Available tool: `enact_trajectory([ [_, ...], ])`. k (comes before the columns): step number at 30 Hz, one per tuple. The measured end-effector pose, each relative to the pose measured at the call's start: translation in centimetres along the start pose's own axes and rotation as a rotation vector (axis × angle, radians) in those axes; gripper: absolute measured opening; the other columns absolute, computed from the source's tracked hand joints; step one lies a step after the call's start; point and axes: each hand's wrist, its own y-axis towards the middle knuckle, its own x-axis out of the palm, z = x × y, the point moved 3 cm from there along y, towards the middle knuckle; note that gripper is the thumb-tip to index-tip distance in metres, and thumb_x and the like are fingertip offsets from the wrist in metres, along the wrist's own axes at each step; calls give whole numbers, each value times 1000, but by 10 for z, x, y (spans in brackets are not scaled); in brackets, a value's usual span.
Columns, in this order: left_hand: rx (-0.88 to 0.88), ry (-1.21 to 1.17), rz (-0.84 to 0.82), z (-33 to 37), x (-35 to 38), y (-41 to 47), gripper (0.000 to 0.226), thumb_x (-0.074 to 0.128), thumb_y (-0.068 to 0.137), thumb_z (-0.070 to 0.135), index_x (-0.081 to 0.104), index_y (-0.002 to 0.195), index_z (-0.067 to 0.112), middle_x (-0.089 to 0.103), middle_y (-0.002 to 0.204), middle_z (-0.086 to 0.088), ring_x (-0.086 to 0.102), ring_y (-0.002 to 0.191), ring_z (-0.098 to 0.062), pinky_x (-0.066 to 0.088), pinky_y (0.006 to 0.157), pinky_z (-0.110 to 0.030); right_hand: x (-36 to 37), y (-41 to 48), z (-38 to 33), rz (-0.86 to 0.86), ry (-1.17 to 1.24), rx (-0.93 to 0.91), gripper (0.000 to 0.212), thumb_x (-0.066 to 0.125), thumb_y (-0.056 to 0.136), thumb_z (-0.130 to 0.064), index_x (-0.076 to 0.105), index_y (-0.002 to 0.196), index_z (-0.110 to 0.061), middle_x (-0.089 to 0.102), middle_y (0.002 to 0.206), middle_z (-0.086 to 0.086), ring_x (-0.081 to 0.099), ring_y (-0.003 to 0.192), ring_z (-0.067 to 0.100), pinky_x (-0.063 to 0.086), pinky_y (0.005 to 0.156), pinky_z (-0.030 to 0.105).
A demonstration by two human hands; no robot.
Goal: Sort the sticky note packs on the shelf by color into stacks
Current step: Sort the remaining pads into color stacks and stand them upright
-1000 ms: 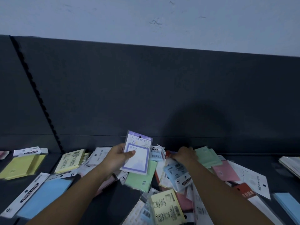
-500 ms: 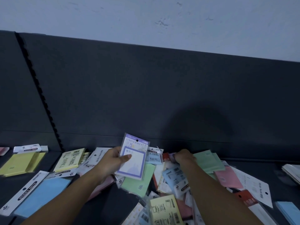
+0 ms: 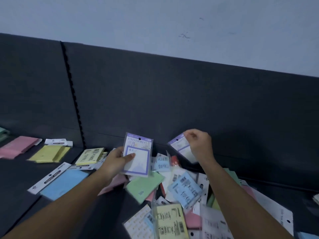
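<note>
Our right hand pinches a purple-headed, clear-sleeved sticky note pack by its upper corner only, above the jumbled pile of mixed-colour packs; we judge the slick sleeve could slip and fall among them. At nine o'clock of it, our left hand clasps a matching purple-bordered white pack printed UNIVERSITY, thumb across its face, upright, glossy and flat. Both hang over the dark shelf.

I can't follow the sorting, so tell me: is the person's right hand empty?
No, the right hand pinches a purple-edged pack above the pile, while the left hand holds the University pack.
</note>
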Motion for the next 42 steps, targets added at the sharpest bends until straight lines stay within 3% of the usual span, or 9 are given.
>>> enact_trajectory([
  [4, 42, -46, 109, 2, -25, -19, 7, 58, 90, 9, 62, 95, 12, 71, 89, -1, 68, 67, -11, 51, 50, -22, 10, -11, -60, 93, 132, -236, 11, 48, 96, -18, 56, 87, -18, 57, 67, -10, 51, 59, 8, 38, 55, 25],
  [9, 44, -120, 249, -1, -80, -46, 12, 59, 90, 13, 63, 101, 15, 73, 95, -1, 70, 84, -20, 56, 71, -35, 79, -34, -110, -84, 478, -21, 14, 47, 95, -15, 54, 84, -20, 60, 78, -4, 56, 74, 14, 45, 66, 29],
  [14, 91, -172, 379, 3, -150, -80, 10, 55, 91, 11, 65, 94, 13, 74, 89, -2, 71, 73, -15, 55, 60, -26, 176, -75, -135, -389, 627, 316, 14, 47, 93, -11, 58, 84, -12, 66, 94, 17, 61, 88, 30, 50, 78, 41],
  [17, 100, -189, 414, 6, -196, -103, 14, 60, 89, 22, 66, 96, 12, 74, 89, -3, 70, 74, -17, 56, 58, -27, 226, -103, -163, -465, 658, 413, 14, 48, 94, -12, 58, 87, -9, 66, 101, 23, 63, 92, 35, 51, 79, 45],
  [21, 75, -103, 349, 4, -261, -135, 34, 75, 74, 20, 64, 105, 10, 74, 97, -5, 71, 85, -21, 56, 65, -28, 286, -136, -214, -524, 728, 437, 14, 50, 94, -12, 59, 84, -7, 62, 81, 14, 54, 64, 21, 42, 51, 21],
  [23, 86, -102, 378, 0, -297, -148, 36, 75, 75, 16, 62, 107, 8, 73, 100, -7, 70, 88, -24, 56, 70, -29, 315, -154, -241, -571, 751, 440, 14, 51, 94, -13, 61, 86, -6, 64, 82, 14, 57, 66, 21, 45, 55, 23],
  [28, 100, -152, 594, -11, -386, -181, 31, 72, 78, 11, 61, 106, 8, 73, 99, -6, 70, 85, -21, 55, 72, -33, 379, -211, -302, -813, 778, 415, 7, 59, 89, -12, 61, 82, -10, 69, 67, -1, 64, 52, 10, 46, 43, 17],
  [34, 113, -211, 757, -22, -473, -206, 31, 69, 81, 11, 60, 110, 6, 72, 101, -8, 70, 86, -23, 53, 59, -25, 451, -266, -341, -1043, 758, 539, 11, 65, 85, -11, 62, 94, -6, 71, 85, 10, 66, 71, 20, 51, 67, 30],
  [42, 66, -236, 834, -43, -569, -188, 29, 68, 83, 14, 60, 110, 6, 72, 101, -9, 69, 81, -20, 51, 53, -21, 551, -290, -379, -1177, 739, 568, 7, 66, 82, -3, 66, 89, -4, 72, 84, 12, 69, 68, 21, 56, 65, 32],
])
